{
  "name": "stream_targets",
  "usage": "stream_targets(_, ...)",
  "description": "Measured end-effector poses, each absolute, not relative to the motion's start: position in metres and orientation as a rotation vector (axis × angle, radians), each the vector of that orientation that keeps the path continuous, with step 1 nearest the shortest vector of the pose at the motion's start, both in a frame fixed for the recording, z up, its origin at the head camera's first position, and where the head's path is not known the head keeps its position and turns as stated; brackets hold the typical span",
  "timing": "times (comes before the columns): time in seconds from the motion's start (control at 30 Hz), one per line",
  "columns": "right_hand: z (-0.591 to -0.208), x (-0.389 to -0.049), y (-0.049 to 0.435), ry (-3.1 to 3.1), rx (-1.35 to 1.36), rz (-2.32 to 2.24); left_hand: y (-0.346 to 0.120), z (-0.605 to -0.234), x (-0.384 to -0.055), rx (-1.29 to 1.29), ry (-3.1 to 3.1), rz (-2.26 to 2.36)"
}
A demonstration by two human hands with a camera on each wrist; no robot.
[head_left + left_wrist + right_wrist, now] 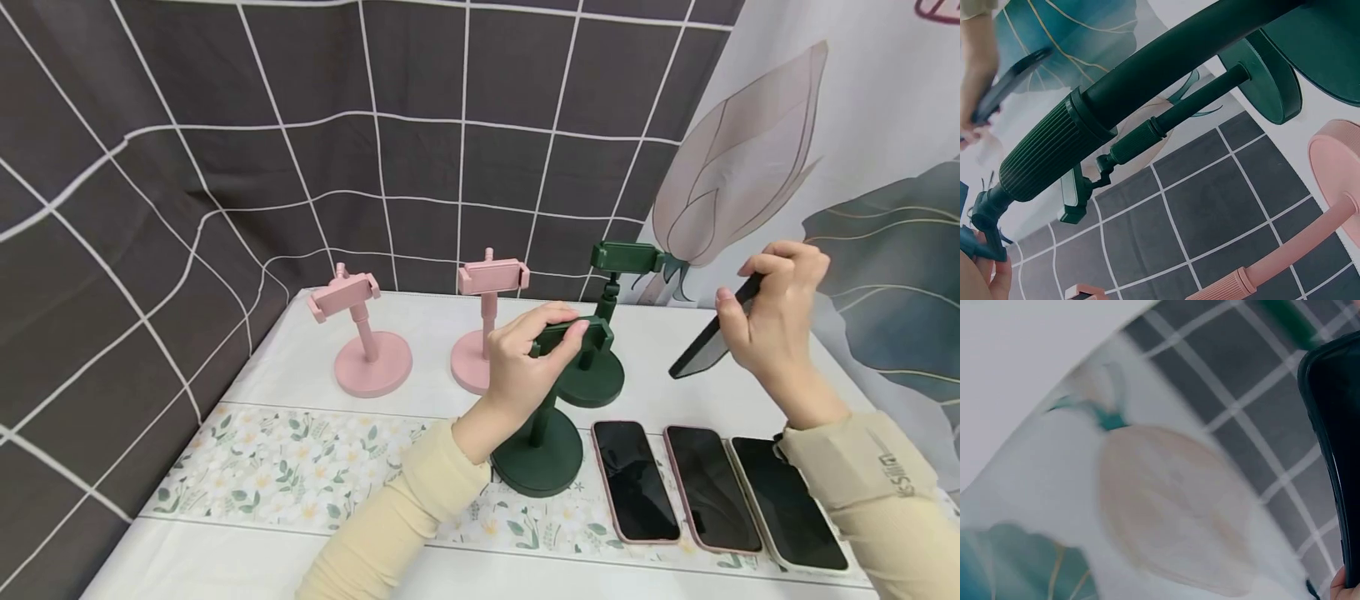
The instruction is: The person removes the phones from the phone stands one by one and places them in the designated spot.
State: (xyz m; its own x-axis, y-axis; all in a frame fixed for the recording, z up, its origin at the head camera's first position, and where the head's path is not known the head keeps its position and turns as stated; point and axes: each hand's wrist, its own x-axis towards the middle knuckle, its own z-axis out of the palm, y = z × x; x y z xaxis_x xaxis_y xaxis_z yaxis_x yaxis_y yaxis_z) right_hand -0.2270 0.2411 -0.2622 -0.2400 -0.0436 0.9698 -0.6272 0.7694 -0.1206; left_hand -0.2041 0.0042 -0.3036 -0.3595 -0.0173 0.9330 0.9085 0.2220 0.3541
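My left hand [517, 371] grips the clamp head of the nearer dark green phone stand [538, 462], thumb on the near side and fingers over the far side. In the left wrist view that stand's ribbed neck [1054, 150] crosses the frame, with the fingertips at the clamp low on the left. Raised over the right side of the table, my right hand [783, 325] holds a smartphone in a black case [705, 348] by its upper end. The phone [1342, 444] hangs tilted, apart from the stands, and its edge shows in the right wrist view.
Behind stands a second green phone stand [626, 258]. Two pink phone stands, one at far left [372, 367] and one mid-table [493, 279], are upright. Three phones lie in a row: one [636, 482], another [712, 490] and a pale-cased one [791, 504]. Curtains hang behind the table.
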Motion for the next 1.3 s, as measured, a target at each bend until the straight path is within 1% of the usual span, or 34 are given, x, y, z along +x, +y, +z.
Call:
stream_targets(0.17, -0.287, -0.244, 0.282, -1.959, 0.584, 0.382, 0.006, -0.304, -0.205, -0.852, -1.568, -1.298)
stream_targets(0.37, -0.311, -0.251, 0.319, -2.108, 0.502, 0.326, 0.006, -0.305, -0.205, -0.847, -1.582, -1.295)
stream_targets(0.67, -0.329, -0.245, 0.359, -2.475, 0.39, 0.165, 0.006, -0.304, -0.205, -0.848, -1.58, -1.284)
stream_targets(1.0, -0.353, -0.238, 0.393, -2.782, 0.45, -0.108, 0.003, -0.306, -0.207, -0.854, -1.589, -1.27)
stream_targets(1.3, -0.381, -0.227, 0.426, -2.957, 0.464, -0.157, 0.005, -0.306, -0.206, -0.841, -1.577, -1.278)
